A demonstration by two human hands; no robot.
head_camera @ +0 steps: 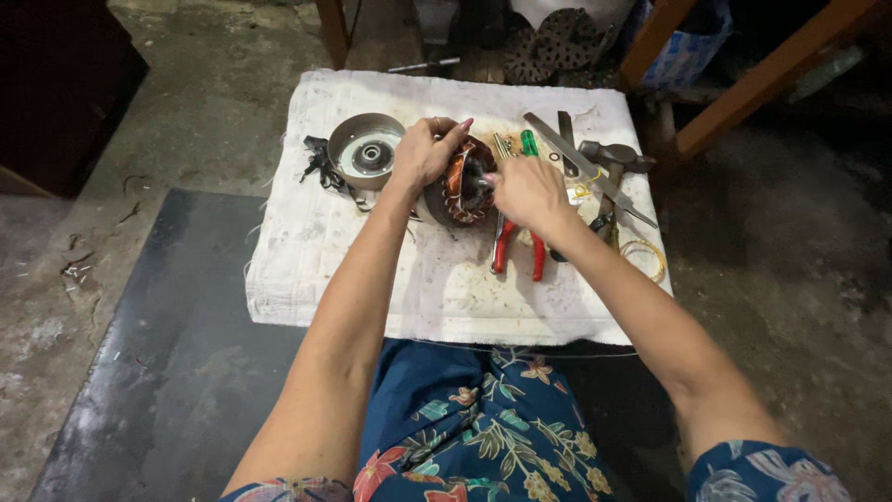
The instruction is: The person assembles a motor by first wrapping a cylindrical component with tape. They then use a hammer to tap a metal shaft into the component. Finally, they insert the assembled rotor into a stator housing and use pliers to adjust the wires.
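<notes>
Our left hand curls over the top of the copper-wound stator, gripping it tilted on the white cloth. Our right hand, fingers pinched shut, touches its windings; whether it holds anything we cannot tell.

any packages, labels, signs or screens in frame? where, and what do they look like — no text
Blue-and-white bag or package: top right, on the floor behind the table, between wooden legs; printed blue with pale patches, mostly hidden.
No labels, signs or screens show anywhere else.
On the white cloth are only the bare tools and parts: the left hand and right hand are on a copper-wound motor stator, with red-handled pliers beside it.
</notes>
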